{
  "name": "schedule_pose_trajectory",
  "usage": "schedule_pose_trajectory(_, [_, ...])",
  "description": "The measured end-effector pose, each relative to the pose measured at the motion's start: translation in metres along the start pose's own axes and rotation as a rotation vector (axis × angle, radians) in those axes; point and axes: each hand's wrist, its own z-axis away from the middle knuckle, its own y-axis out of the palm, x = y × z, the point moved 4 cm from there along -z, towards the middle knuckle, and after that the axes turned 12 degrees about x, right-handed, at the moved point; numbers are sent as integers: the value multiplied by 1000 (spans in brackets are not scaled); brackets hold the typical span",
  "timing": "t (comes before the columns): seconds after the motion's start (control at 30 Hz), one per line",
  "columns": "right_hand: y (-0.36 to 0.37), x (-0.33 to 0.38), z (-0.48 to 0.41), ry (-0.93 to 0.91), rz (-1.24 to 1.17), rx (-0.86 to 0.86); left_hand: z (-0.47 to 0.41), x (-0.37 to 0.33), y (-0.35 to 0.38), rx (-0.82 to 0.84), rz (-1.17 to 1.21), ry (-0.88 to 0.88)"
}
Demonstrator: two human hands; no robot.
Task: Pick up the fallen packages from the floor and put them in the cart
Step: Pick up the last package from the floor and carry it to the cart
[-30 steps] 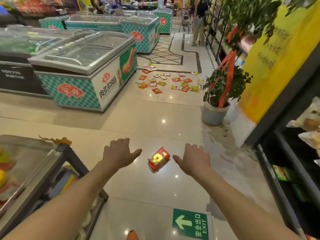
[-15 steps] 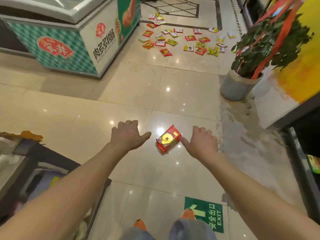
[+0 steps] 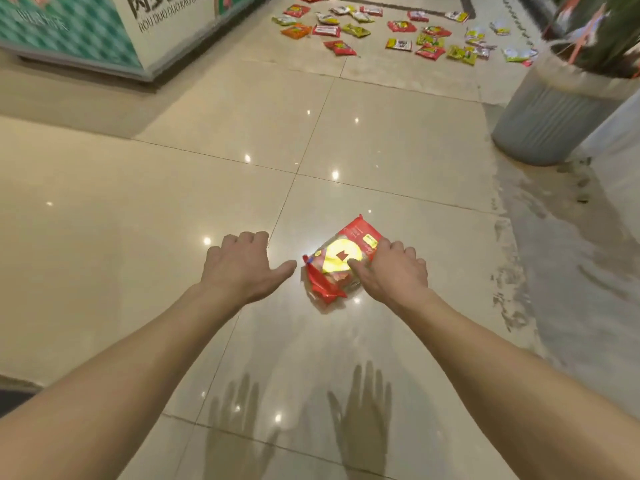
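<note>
Change: the right hand (image 3: 391, 271), just beside the red package (image 3: 334, 265) half a second ago, is now on it. The left hand (image 3: 242, 268) has drawn closer but stops short. The view has dropped toward the floor (image 3: 207, 188).

Item 1, grip: right hand. The thumb lies across the yellow disc on the top face and the fingers curl over the far right edge, pinching the package. The package appears to lie flat on the tile, not yet lifted.

Item 2, spare hand: left hand, just left of the grip. Its fingers are loose and hold nothing; the thumb points at the package's near corner without touching it.

Item 3, progress: judged to be at the very start. This is one package in hand and still on the floor. The scattered packets (image 3: 381, 32), a good number of them, lie well beyond the grip, untouched. The cart is not in view, so nothing can be counted as delivered.

Item 4, edges:
- The freezer cabinet (image 3: 166, 32) stands far beyond and to the left of the grip.
- The planter pot (image 3: 550, 112) stands beyond and to the right.
- A scuffed grey strip (image 3: 554, 258) runs along the tile to the right of the grip.

Item 5, open room: bare glossy tile lies on every side of the grip, so a straight lift looks unobstructed. The tile is slick, so the package may slide if it is pushed instead of pinched.
</note>
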Motion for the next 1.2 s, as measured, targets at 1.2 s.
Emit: schedule_pose_trajectory(1.2, [171, -2, -165, 334, -1323, 136, -43, 85, 132, -46, -51, -48])
